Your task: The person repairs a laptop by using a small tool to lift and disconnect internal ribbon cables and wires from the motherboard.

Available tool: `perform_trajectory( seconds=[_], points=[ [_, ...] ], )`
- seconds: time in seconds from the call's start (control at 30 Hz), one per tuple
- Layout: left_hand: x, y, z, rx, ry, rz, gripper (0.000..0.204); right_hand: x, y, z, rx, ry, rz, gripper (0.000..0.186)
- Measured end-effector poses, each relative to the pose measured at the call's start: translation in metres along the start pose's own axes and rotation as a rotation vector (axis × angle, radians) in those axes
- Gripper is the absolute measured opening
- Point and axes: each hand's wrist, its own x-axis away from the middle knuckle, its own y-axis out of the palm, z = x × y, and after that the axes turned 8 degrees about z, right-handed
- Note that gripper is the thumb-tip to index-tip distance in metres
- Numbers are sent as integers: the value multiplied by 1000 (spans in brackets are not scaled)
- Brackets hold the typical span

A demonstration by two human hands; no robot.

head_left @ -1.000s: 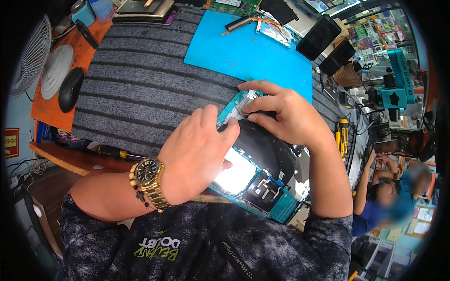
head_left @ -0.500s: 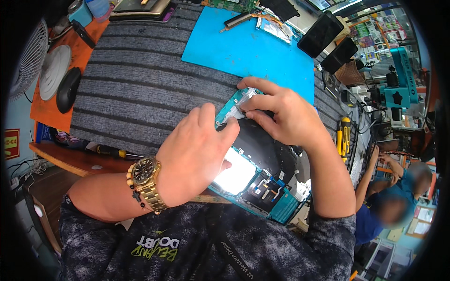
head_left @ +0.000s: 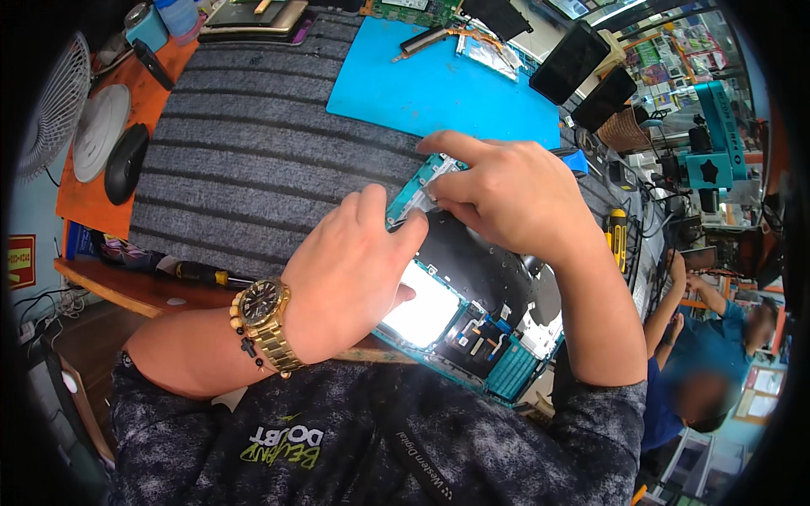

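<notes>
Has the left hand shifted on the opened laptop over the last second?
No. The left hand stays pressed on the teal-framed opened laptop, fingertips beside the right hand, in the same spot relative to the blue mat.

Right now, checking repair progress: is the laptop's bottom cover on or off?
Off: laptop internals lie exposed under both hands.

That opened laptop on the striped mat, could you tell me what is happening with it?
A person has both hands on an opened laptop chassis lying on a grey striped mat. The left hand presses on its near side, while the right hand pinches a small part at the teal upper edge. A blue work mat lies behind it.
</notes>
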Motion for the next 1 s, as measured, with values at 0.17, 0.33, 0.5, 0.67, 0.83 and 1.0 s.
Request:
perform_trajectory(
  seconds=[0.17,0.33,0.5,0.67,0.83,1.0],
  points=[
    [0,-1,0,-4,1,-9,80,0,3,5,-220,120,-29,11],
    [-1,-1,-1,-8,-1,-8,81,6,10,16,-464,151,23,14],
    [0,-1,0,-8,-8,-15,81,12,17,19,-509,119,65,15],
    [0,-2,0,-7,-3,-10,81,14,23,21,-535,145,39,18],
    [0,0,0,-14,-1,-1,83,16,29,22,-552,118,86,16],
    [0,0,0,-2,8,10,84,17,32,24,-589,114,95,15]
  ],
)
